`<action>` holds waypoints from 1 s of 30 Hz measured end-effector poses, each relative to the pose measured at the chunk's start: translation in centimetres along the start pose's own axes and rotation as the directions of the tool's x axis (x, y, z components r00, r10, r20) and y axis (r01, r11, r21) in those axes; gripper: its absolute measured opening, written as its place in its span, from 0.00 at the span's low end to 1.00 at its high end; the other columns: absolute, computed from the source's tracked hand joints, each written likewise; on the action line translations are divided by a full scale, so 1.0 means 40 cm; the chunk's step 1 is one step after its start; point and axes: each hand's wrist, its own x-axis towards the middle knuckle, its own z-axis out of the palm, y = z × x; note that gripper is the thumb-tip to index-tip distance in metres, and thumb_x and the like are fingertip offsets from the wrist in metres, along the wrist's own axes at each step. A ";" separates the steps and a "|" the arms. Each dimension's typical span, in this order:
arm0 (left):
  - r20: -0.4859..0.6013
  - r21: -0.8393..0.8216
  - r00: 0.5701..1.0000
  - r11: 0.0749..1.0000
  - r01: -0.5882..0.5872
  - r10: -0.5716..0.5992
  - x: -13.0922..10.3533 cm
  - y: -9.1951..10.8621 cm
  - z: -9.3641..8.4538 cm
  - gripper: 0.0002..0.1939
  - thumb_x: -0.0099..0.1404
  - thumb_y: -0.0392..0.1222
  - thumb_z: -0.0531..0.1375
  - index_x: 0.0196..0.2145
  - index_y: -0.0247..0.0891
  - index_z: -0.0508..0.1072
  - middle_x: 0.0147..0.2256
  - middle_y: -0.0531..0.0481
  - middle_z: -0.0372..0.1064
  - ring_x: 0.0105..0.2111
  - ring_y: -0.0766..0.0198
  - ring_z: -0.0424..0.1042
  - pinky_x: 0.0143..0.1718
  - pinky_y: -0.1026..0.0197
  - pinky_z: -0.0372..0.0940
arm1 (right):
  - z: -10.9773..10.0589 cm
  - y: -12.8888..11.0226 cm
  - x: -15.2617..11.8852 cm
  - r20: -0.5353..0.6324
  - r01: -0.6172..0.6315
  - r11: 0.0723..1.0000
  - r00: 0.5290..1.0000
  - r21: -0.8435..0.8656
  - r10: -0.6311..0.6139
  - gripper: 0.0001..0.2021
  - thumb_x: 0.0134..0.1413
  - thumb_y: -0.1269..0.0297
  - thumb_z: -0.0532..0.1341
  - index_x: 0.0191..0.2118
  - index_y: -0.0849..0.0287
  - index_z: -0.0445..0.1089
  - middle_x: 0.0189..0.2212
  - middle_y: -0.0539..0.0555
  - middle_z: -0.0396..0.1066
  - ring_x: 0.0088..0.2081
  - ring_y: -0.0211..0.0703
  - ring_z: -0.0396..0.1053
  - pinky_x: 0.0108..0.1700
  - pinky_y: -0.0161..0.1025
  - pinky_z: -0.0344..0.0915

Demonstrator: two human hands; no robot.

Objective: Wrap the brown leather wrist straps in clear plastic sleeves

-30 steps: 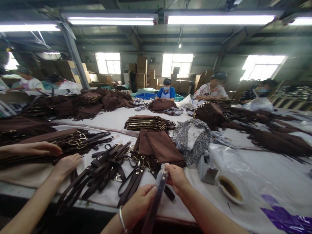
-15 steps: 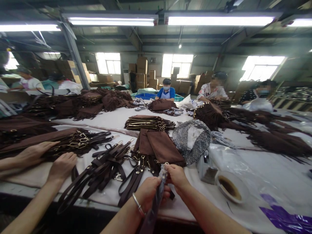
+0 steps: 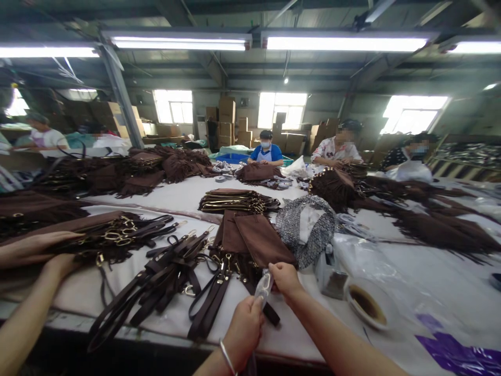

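My left hand (image 3: 247,319), with a bangle on its wrist, is closed round a dark strap whose end is covered in clear plastic (image 3: 265,286). A gold clasp shows through the plastic. My right hand (image 3: 285,279) pinches the upper tip of this wrapped end, its fingertips partly hidden. Just beyond both hands lie brown pouches (image 3: 264,237) with gold clips and a dark strap end under them. To the left, several dark brown straps (image 3: 164,279) with gold clasps are spread over the white-covered table (image 3: 74,290).
A co-worker's hands (image 3: 58,256) rest at a brown fringed pile on the left. Right of my hands stand a grey metal block (image 3: 332,277) and a bowl of brown liquid (image 3: 354,313). Grey speckled fabric (image 3: 287,224) and stacked pouches (image 3: 229,201) lie behind. Purple plastic (image 3: 457,352) lies at the right.
My left hand has shifted down along the strap, away from my right hand, so the wrapped clasp shows between them. The co-worker's hands have moved left.
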 end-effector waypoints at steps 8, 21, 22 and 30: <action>0.023 0.013 0.999 0.999 0.036 -0.036 0.003 -0.046 -0.022 0.23 0.55 0.64 0.58 0.29 0.40 0.63 0.14 0.65 0.48 0.12 0.75 0.42 0.15 0.67 0.38 | -0.006 0.016 -0.016 0.033 0.017 0.994 0.999 -0.110 -0.013 0.18 0.49 0.59 0.61 0.13 0.57 0.63 0.09 0.48 0.60 0.16 0.37 0.59 0.22 0.35 0.52; 0.040 0.084 0.995 0.993 0.083 -0.087 -0.006 -0.035 -0.002 0.08 0.57 0.45 0.56 0.32 0.38 0.65 0.23 0.53 0.68 0.18 0.69 0.64 0.17 0.67 0.55 | -0.003 -0.008 -0.028 0.195 -0.145 0.979 0.966 -0.142 0.172 0.16 0.44 0.54 0.67 0.20 0.59 0.63 0.09 0.45 0.60 0.11 0.34 0.57 0.13 0.30 0.49; 0.043 0.058 0.993 0.993 0.105 -0.108 -0.008 -0.032 -0.003 0.08 0.57 0.45 0.56 0.32 0.38 0.64 0.23 0.54 0.67 0.17 0.71 0.61 0.16 0.68 0.54 | 0.003 -0.003 -0.023 0.172 -0.108 0.983 0.976 -0.146 0.132 0.16 0.43 0.56 0.67 0.19 0.59 0.63 0.09 0.44 0.59 0.11 0.34 0.57 0.14 0.30 0.49; 0.092 -0.144 0.970 0.961 0.235 -0.223 -0.017 -0.006 -0.032 0.19 0.55 0.57 0.60 0.32 0.40 0.61 0.21 0.62 0.55 0.14 0.77 0.45 0.15 0.70 0.37 | 0.027 0.058 -0.022 0.039 0.001 0.995 0.999 -0.101 0.003 0.14 0.49 0.55 0.58 0.20 0.58 0.61 0.12 0.44 0.58 0.14 0.33 0.55 0.16 0.31 0.51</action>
